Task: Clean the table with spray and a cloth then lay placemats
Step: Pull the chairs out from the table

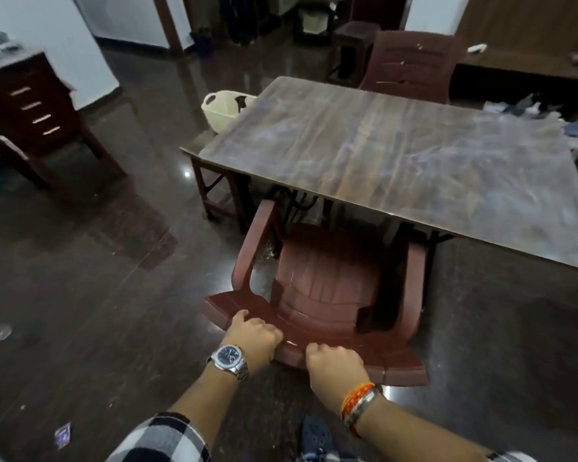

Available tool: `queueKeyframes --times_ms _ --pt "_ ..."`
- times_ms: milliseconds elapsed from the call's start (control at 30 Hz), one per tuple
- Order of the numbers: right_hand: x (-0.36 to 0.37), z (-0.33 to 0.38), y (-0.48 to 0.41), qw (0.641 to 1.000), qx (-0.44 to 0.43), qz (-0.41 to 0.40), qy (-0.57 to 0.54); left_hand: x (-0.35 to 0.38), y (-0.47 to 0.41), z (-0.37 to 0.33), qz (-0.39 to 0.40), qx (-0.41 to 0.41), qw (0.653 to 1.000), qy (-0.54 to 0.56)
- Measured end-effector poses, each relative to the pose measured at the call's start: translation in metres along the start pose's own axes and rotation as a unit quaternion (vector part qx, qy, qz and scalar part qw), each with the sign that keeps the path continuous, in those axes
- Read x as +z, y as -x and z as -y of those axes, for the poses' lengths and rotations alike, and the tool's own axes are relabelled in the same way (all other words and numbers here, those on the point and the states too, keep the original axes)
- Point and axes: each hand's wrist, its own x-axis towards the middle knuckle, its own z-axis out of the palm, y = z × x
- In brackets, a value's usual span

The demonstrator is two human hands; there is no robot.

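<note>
A brown wooden table (397,151) with a dusty, streaked top fills the upper right of the head view. Nothing lies on its top. A maroon plastic armchair (327,281) stands at its near long edge, seat partly under the tabletop. My left hand (252,336), with a wristwatch, grips the top of the chair's backrest at its left part. My right hand (336,365), with orange threads and a bracelet, grips the backrest a little to the right. No spray bottle, cloth or placemat is visible.
A second maroon chair (411,66) stands at the table's far side. A cream plastic basket (222,110) sits on the floor by the far left corner. A dark drawer unit (27,101) stands left. Clutter (528,106) lies at the far right. The floor is dark and glossy.
</note>
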Motion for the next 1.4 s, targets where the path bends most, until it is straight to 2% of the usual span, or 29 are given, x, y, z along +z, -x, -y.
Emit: queueKeyframes --times_ms 100,200,267,367,433,533,633,700,767,867,1167,1400 --pt "-0.006 -0.010 -0.010 0.998 0.030 -0.064 0.002 -0.014 -0.021 0.003 0.025 0.014 1.000 0.002" --pt "-0.003 -0.016 -0.027 0.998 0.037 -0.035 -0.020 -0.015 -0.039 0.015 0.011 0.038 0.999 0.005" --pt "-0.012 -0.016 -0.039 0.999 0.050 0.011 0.003 -0.020 -0.051 0.025 -0.002 0.043 0.999 0.009" --pt "-0.007 -0.014 -0.059 0.996 0.087 -0.005 0.026 -0.027 -0.064 0.040 -0.002 0.037 0.999 -0.011" --pt "-0.019 -0.005 -0.064 0.998 0.059 -0.025 0.019 -0.030 -0.070 0.053 -0.002 0.039 0.999 -0.026" --pt "-0.020 -0.003 -0.077 0.995 0.069 -0.066 -0.008 -0.028 -0.075 0.062 -0.009 0.041 0.999 -0.030" --pt "-0.021 -0.005 -0.078 0.997 0.059 -0.042 0.009 -0.026 -0.079 0.063 -0.028 0.051 0.998 -0.007" --pt "-0.015 -0.011 -0.080 0.996 0.062 -0.054 0.023 -0.026 -0.082 0.062 -0.040 0.061 0.997 -0.002" --pt "-0.019 -0.016 -0.079 0.998 0.056 -0.035 -0.008 -0.027 -0.084 0.059 -0.055 0.069 0.996 0.003" --pt "-0.015 -0.029 -0.079 0.996 0.060 -0.065 0.001 -0.032 -0.088 0.050 -0.040 0.069 0.997 -0.010" --pt "-0.018 -0.067 -0.072 0.997 0.064 -0.052 0.008 -0.043 -0.110 0.020 -0.050 0.082 0.995 -0.018" --pt "-0.020 -0.078 -0.070 0.997 0.072 -0.041 -0.004 -0.053 -0.117 0.015 -0.026 0.106 0.994 -0.019"
